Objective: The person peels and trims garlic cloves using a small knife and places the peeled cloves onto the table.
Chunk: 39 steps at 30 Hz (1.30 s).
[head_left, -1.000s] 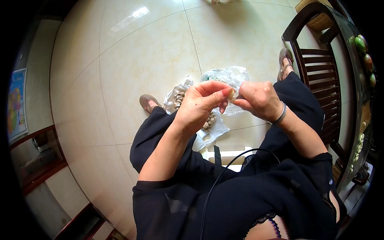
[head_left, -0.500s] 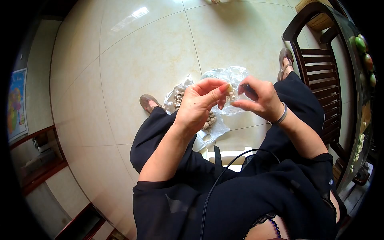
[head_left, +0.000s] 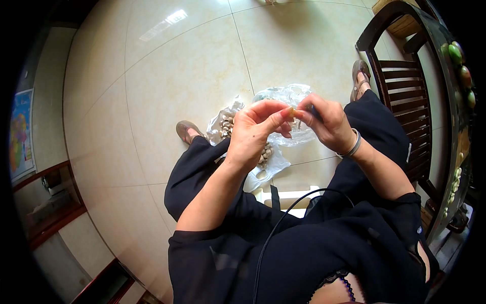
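My left hand (head_left: pixel 255 126) pinches a small pale yellowish piece (head_left: pixel 292 112) between thumb and forefinger. Closed on the other side of that piece are the thumb and forefinger of my right hand (head_left: pixel 329 121), which meets the left at the fingertips. A dark patch shows among the right fingers; I cannot make out what it is. Below my hands, a white plastic bag (head_left: pixel 273 164) lies spread on the floor with several small grey-brown, mushroom-like lumps (head_left: pixel 266 153) on it. More pale lumps (head_left: pixel 226 127) show left of my left wrist. A clear plastic bag (head_left: pixel 283 93) lies just beyond my hands.
A cream plastic stool or box edge (head_left: pixel 263 194) shows between my legs. To the right stands a dark slatted wooden chair (head_left: pixel 405 96), beside a table with green and reddish fruit (head_left: pixel 455 53) and pale beans (head_left: pixel 454 187). A black cable (head_left: pixel 283 215) crosses my lap.
My right hand has moved left and its parted thumb and fingers have closed on the small piece in my left hand. The left hand has barely moved.
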Each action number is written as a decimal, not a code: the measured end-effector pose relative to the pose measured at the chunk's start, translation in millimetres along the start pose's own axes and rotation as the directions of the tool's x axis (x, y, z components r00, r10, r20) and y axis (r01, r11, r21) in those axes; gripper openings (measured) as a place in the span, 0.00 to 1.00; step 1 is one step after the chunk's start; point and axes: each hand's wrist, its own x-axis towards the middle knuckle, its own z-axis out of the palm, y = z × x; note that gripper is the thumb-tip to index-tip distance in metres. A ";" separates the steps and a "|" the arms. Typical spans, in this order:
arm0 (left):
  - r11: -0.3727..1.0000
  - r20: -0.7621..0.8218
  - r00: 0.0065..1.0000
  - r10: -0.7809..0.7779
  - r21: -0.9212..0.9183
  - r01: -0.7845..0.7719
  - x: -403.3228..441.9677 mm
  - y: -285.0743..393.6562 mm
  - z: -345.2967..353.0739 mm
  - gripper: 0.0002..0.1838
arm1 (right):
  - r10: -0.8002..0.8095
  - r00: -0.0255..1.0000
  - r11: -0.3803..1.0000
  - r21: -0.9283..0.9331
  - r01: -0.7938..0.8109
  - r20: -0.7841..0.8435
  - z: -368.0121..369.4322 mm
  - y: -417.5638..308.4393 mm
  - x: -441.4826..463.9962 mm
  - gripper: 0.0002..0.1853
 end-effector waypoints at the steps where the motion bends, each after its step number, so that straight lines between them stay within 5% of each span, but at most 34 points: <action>1: 1.000 -0.001 1.000 0.000 0.000 0.000 -0.3 -1.0 -0.1 0.09 | -0.006 1.000 1.000 0.004 0.006 0.004 -0.1 -1.4 -0.3 0.07; 6: 0.947 0.002 0.990 -0.139 -0.291 0.134 -0.7 -8.8 1.1 0.09 | 0.097 0.995 0.984 0.149 -0.098 0.014 3.8 -1.9 -4.6 0.06; 11: 0.913 0.022 0.990 -0.142 -0.384 0.139 -0.2 -13.5 3.3 0.10 | 0.232 0.973 0.877 0.429 -0.216 0.017 7.7 -3.1 -4.9 0.08; 15: 0.889 0.047 0.988 -0.148 -0.432 0.153 0.0 -16.8 1.2 0.10 | 0.246 0.969 0.873 0.430 -0.232 0.022 8.6 -2.1 -5.8 0.09; 26: 0.927 -0.037 0.992 -0.117 -0.362 0.096 0.0 -8.3 -2.9 0.10 | 0.317 0.948 0.946 0.080 -0.314 -0.027 13.8 10.5 -6.3 0.12; 30: 0.914 -0.017 0.994 -0.109 -0.395 0.094 0.5 -10.7 -7.7 0.11 | 0.379 0.925 0.917 0.120 -0.380 0.035 17.1 11.8 -5.9 0.10; 39: 0.951 -0.017 0.998 -0.059 -0.306 0.051 -0.9 -4.1 -5.8 0.14 | 0.218 0.975 0.976 -0.011 -0.218 0.034 23.4 21.5 -9.0 0.10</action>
